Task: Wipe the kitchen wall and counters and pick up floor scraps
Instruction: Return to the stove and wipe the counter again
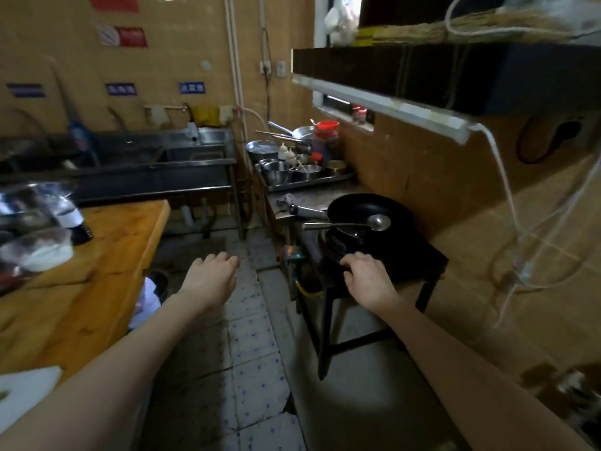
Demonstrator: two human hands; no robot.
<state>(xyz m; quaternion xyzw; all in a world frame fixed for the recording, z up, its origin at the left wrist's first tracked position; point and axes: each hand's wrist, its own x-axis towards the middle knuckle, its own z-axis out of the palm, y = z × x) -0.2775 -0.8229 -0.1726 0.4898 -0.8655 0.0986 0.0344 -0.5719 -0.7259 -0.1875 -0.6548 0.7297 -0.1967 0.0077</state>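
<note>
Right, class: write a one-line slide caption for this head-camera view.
Left hand over the floor, right hand on the stove beside a wok holding a ladle.

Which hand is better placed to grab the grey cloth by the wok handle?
Right. The right hand is at the stove edge, same side as the cloth; the left hand hangs over the floor.
</note>
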